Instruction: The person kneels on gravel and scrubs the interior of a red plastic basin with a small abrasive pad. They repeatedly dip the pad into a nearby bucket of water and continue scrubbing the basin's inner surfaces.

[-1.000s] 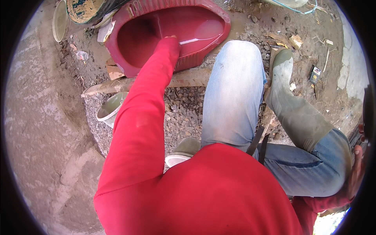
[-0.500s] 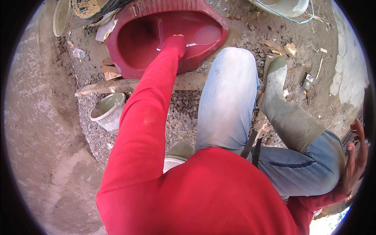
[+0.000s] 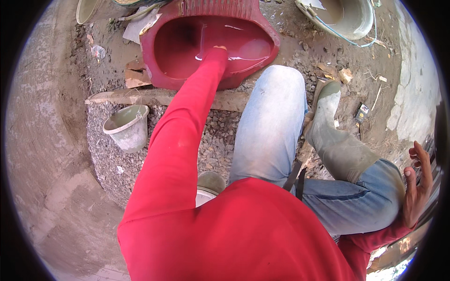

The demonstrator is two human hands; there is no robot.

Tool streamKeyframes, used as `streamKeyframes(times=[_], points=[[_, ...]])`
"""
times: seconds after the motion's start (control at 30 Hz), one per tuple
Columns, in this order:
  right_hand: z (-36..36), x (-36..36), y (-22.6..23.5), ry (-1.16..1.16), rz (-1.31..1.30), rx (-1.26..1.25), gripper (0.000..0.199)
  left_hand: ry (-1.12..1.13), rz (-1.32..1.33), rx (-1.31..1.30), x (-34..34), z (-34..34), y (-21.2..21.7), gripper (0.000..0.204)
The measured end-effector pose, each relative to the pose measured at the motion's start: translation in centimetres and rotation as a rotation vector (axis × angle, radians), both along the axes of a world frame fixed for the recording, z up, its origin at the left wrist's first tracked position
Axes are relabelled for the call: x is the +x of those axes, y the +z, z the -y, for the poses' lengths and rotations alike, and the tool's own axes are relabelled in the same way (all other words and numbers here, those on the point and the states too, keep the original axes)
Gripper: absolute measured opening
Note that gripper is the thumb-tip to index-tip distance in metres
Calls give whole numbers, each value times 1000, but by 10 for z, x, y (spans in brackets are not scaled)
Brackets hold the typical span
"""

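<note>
A dark red squat toilet pan (image 3: 255, 25) lies ahead of me, with a ridged section along its far side and what looks like wet, shiny surface inside. My left arm reaches into its bowl. Only a sliver of my left hand (image 3: 220, 47) shows past the red sleeve, so its fingers and anything in them are hidden. At the far right, beside my bent knee, my right hand (image 3: 417, 187) is raised with its fingers apart and holds nothing.
A wooden plank (image 3: 159, 97) runs along the pan's near side over gravel (image 3: 124, 171). A small grey bucket (image 3: 129, 131) stands left of my arm. A large basin (image 3: 358, 23) with a blue rim cord sits far right. A brick piece (image 3: 136, 75) lies beside the pan.
The view has shifted slightly, so the pan sits a little further right and more of the basin shows. My left arm stays in the bowl; my right hand stays raised and open.
</note>
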State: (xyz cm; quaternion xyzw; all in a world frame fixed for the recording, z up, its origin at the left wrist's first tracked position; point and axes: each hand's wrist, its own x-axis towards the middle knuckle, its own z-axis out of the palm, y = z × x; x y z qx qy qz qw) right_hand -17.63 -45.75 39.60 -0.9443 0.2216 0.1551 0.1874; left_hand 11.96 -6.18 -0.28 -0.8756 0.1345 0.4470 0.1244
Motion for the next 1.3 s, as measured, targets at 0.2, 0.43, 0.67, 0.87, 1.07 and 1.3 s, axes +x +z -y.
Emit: streamKeyframes(times=[0.2, 0.43, 0.67, 0.87, 1.07, 1.3], points=[[-4, 12, -2, 55, 0, 17, 54, -86, 84, -76, -19, 3, 13, 43], [-9, 19, -1, 48, 31, 66, 53, -54, 90, -139, -20, -5, -14, 39], [-29, 39, 0, 114, 75, 72, 53, 218, 149, -200, 5, -1, -16, 34], [-62, 85, 2, 327, 55, 277, 50, 1011, 137, -1103, -42, 55, -8, 41], [-72, 169, -62, 349, 32, 611, 35, 856, 61, -1308, -41, 97, 146, 42], [-114, 217, -95, 385, 177, 541, 25, 1255, 160, -1684, -89, 147, 207, 36]])
